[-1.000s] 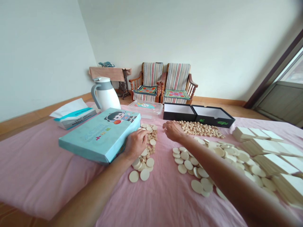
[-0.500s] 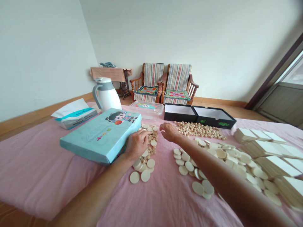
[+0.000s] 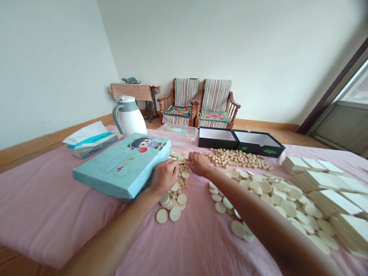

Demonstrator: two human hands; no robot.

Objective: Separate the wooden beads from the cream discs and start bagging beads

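My left hand [image 3: 165, 177] rests beside the light blue box [image 3: 115, 168], its fingers curled over a mixed pile of small wooden beads [image 3: 181, 184] and flat round wooden discs [image 3: 175, 214]. Whatever it holds, if anything, is hidden beneath the fingers. At the far right side of this same pile, my right hand [image 3: 199, 165] has its fingertips pressed together, and I cannot make out what is between them. More small wooden beads [image 3: 238, 158] are heaped just beyond it. Under and beside my right forearm spreads a large heap of wooden discs [image 3: 287, 209].
Stacks of pale rectangular tiles [image 3: 336, 201] stand at the right. Two black open boxes [image 3: 258, 149] and a clear plastic container [image 3: 184, 140] sit at the back. A white jug [image 3: 130, 117] and a tissue pack [image 3: 90, 143] are at the left on the pink cloth [image 3: 94, 226].
My right hand has moved left and slightly down, to the edge of the pile by my left hand. The left hand has stayed nearly in place.
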